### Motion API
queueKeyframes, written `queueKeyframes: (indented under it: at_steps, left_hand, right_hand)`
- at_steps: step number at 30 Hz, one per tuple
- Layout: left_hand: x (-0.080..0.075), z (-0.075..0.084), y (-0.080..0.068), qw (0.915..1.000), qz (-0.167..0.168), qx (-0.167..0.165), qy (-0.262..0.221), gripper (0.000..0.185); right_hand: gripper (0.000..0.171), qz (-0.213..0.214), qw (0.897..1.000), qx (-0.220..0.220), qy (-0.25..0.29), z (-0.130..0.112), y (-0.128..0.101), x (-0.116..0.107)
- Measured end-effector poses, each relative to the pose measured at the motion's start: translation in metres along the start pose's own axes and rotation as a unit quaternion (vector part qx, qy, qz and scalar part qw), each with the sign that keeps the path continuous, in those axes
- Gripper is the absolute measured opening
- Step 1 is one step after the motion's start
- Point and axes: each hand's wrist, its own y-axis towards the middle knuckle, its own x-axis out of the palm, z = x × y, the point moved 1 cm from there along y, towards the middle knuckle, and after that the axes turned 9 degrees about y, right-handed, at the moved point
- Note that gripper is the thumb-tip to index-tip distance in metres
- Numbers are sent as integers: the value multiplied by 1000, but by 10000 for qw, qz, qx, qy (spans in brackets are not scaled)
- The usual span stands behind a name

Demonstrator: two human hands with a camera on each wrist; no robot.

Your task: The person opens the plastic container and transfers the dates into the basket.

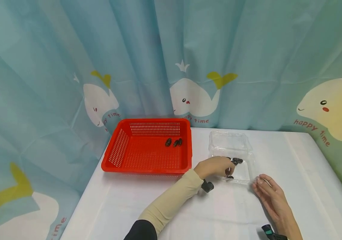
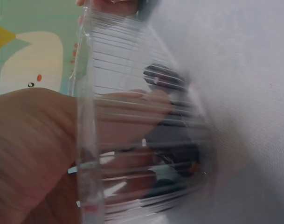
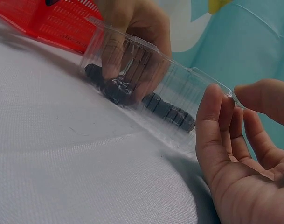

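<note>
A clear plastic clamshell box (image 1: pixel 247 166) lies open on the white table, with several small dark oval pieces (image 1: pixel 237 160) inside. My left hand (image 1: pixel 228 170) reaches into the box from the left, and its curled fingers (image 3: pixel 114 56) pinch down on one dark piece (image 3: pixel 114 88) at the near side. Beside the box's near right corner lies my right hand (image 1: pixel 259 181), fingers straight, their tips touching the rim. A red mesh basket (image 1: pixel 119 150) to the left holds three more dark pieces (image 1: pixel 174 142).
The white table (image 1: pixel 146 206) ends at its left edge just beyond the basket. A blue curtain with whale prints (image 1: pixel 195 96) hangs close behind the table. The box's lid (image 1: pixel 229 140) lies flat behind it, toward the curtain.
</note>
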Motion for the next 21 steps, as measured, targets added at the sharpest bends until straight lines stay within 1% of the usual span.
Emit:
queueKeyframes:
  at_steps: [8,14,18,21]
  left_hand:
    - [-1,-2,0,9998,127,153,69,12]
    - [-2,-2,3,9994,238,171,-177,14]
    - [-1,-2,4,9987,319,205,-350,16]
    - [-1,-3,3,9971,490,288,-498,17]
  right_hand:
    - [21,-10,10000,-5,-88,0,0,1]
    - [21,-81,10000,-46,30,0,0,-1]
    - [21,-41,10000,-31,-33,0,0,0]
    - [22,36,9999,15,-116,0,0,0]
